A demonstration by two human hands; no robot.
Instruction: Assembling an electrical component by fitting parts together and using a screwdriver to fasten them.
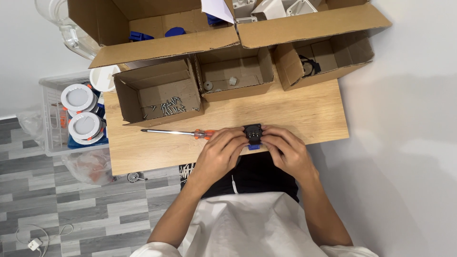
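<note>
Small black part (253, 133) at table's near edge: lower half hidden by fingertips of left hand (220, 154) and right hand (287, 153); blue piece (254, 147) under it mostly covered, shape unclear.

Screwdriver (178, 133): end of orange handle tucked under left fingers.

Screws (169, 106) in left small box (159, 90), 10 o'clock of the hands: too small to count.

Middle box (235, 72), 12 o'clock: two pale bits, too small to identify.

Right box (323, 57), 1 o'clock: dark ring-like item (309, 66) half behind box wall.

Large cartons (162, 24) at top: cut by frame edge; blue parts (175, 32) and white housings (281, 7) only partly seen.

Clear container (66, 24), 10 o'clock corner: cropped.

Forearms, white garment: cut off at bottom edge.
</note>
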